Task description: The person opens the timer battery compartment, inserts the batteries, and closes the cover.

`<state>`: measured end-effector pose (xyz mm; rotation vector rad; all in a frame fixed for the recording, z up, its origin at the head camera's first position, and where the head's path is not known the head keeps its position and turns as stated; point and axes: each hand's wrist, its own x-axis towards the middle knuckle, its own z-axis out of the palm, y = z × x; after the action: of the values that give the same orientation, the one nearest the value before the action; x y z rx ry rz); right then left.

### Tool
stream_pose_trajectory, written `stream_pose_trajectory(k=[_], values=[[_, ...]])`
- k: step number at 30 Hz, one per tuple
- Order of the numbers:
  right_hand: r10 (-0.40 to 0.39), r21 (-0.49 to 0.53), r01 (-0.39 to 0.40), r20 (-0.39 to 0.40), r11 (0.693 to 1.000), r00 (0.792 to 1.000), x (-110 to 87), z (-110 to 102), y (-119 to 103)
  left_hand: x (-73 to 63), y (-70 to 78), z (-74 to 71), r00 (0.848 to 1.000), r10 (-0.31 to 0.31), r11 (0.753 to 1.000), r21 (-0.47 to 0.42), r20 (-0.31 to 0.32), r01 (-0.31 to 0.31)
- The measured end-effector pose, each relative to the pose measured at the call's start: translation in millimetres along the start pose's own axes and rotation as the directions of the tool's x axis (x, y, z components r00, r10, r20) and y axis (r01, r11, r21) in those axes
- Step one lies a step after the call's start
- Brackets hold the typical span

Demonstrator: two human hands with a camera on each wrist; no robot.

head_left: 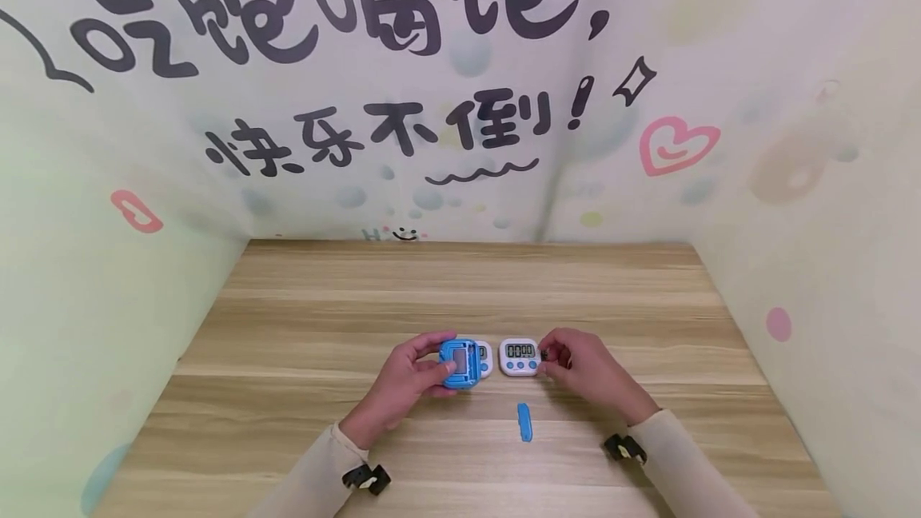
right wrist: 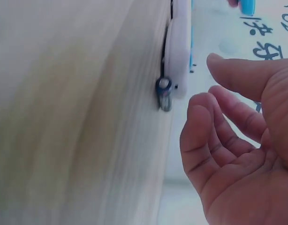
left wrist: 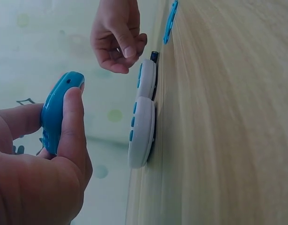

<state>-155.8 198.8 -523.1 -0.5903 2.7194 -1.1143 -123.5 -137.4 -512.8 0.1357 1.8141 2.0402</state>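
Observation:
My left hand (head_left: 410, 378) grips a blue timer (head_left: 471, 354) by its edges, raised off the table. Its back faces up, showing a grey rectangle and an uncovered slot along one side. Two white timers with blue buttons lie below; the right timer (head_left: 520, 357) shows zeros, while the left timer (left wrist: 142, 133) is partly hidden under the blue one in the head view. Beside the right timer lies a small dark battery (right wrist: 163, 93). My right hand (right wrist: 242, 136) hovers near this battery, its fingers loosely bent and apart, holding nothing.
A blue battery cover (head_left: 524, 422) lies on the wooden table (head_left: 288, 438) nearer the front edge, below the right timer. Printed walls (head_left: 806, 182) enclose the table at the back and sides. Black wrist straps (head_left: 367, 478) sit on both sleeves.

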Motion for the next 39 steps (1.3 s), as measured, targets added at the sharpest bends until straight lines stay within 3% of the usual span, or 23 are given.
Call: stream_pose_trajectory(k=[10,26,32,39], values=[[0.076,-0.109,-0.070,0.058,0.992,0.995,10.3,-4,15,1.2,-0.8,0.0,1.000,-0.009,1.000,-0.010,0.004,0.009],[0.077,-0.193,-0.044,0.165,0.980,0.983,13.9,-3,14,2.3,-2.9,-1.7,1.000,-0.020,1.000,-0.006,0.002,0.020],[0.045,-0.160,-0.018,0.164,0.987,0.985,14.2,-4,17,2.1,-3.4,-1.7,1.000,-0.022,1.000,-0.007,0.008,0.022],[0.080,-0.100,-0.064,0.164,0.993,0.983,13.9,-4,17,2.1,-2.4,-1.3,0.999,-0.027,0.999,-0.017,0.023,0.027]])
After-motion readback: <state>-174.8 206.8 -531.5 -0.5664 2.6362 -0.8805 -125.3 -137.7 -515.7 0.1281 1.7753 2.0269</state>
